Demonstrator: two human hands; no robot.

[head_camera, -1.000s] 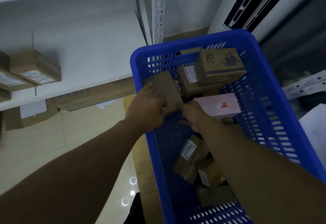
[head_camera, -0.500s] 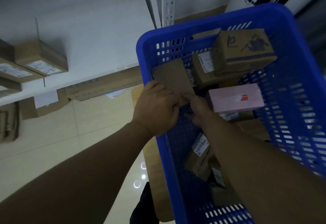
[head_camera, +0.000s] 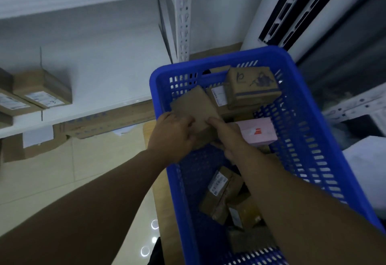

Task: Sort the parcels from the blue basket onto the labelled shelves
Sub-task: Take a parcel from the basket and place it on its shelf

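Both hands hold one brown parcel (head_camera: 193,106) over the left part of the basket (head_camera: 211,61), above its left wall. The left hand (head_camera: 173,137) grips the near left edge with curled fingers. The right hand (head_camera: 228,137) pinches the near right corner, with the index finger lying on the top face. The parcel is tilted and its top face is plain. Inside the basket, a pink box (head_camera: 259,132) lies just right of the right hand, and a printed box (head_camera: 252,89) leans at the far end. On the shelf (head_camera: 100,106) at the left stand two labelled boxes (head_camera: 41,91).
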